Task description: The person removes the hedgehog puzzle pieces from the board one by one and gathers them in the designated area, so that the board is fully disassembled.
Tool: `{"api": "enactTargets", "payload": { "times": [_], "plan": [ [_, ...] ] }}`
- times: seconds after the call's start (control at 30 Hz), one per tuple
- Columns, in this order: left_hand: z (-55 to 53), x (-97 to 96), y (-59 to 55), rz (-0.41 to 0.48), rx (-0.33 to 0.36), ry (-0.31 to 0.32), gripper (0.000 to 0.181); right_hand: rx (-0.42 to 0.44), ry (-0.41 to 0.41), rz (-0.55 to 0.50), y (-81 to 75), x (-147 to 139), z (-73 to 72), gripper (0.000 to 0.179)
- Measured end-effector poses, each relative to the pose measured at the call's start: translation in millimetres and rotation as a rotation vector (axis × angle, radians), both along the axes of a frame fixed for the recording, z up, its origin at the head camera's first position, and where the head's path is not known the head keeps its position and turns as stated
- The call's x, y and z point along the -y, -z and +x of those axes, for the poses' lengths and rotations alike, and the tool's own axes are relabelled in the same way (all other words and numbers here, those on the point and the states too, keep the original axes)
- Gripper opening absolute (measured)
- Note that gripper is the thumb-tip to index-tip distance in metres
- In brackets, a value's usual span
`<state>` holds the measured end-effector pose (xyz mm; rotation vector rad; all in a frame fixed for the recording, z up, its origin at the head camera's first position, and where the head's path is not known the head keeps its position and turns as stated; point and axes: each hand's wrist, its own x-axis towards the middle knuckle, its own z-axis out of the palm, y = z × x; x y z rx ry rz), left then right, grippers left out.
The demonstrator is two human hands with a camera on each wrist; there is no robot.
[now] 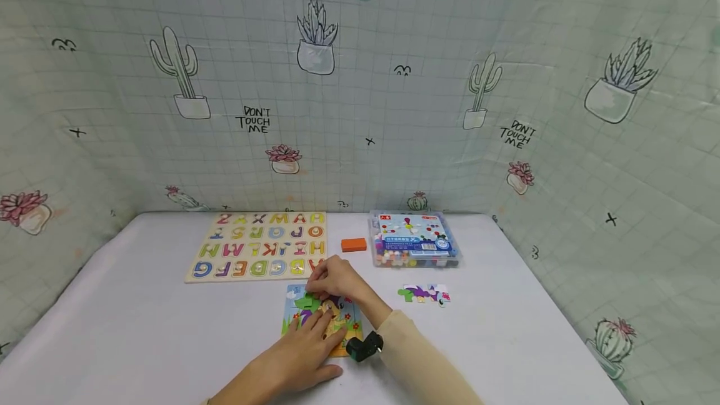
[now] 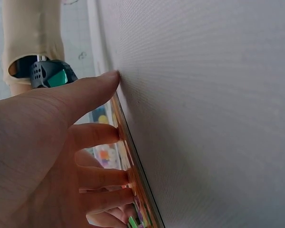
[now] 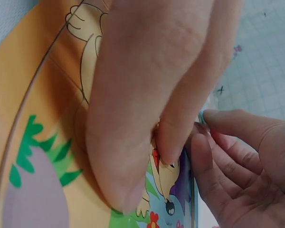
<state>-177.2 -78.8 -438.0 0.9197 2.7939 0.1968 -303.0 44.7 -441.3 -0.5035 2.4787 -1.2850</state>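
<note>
A colourful cartoon jigsaw puzzle lies on the table in front of the person. The left hand rests on its lower left part, fingers spread and nearly straight, fingertips pressing the picture. In the left wrist view the fingertips touch the board, with the thumb on the table beside it. At the board's upper edge, the right hand has curled fingers. The right wrist view has this right hand pinching a small puzzle piece between thumb and finger; only its thin edge shows. Green puzzle parts lie below the fingers.
Several joined puzzle pieces lie to the right. Behind are a wooden alphabet board, an orange block and a clear plastic box of small coloured parts. A patterned cloth wall encloses the table.
</note>
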Motion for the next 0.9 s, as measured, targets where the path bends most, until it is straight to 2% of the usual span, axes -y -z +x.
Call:
{"api": "enactTargets", "payload": {
  "times": [0.43, 0.9],
  "plan": [
    [1.6, 4.9, 0.3, -0.004, -0.008, 0.004, 0.063, 0.096, -0.026, -0.077, 6.9, 0.9, -1.3, 0.015],
    [-0.2, 2.3, 2.7, -0.016, 0.013, 0.0, 0.064, 0.071, -0.045, -0.1, 1.6, -8.9, 2.5, 0.016]
  ]
}}
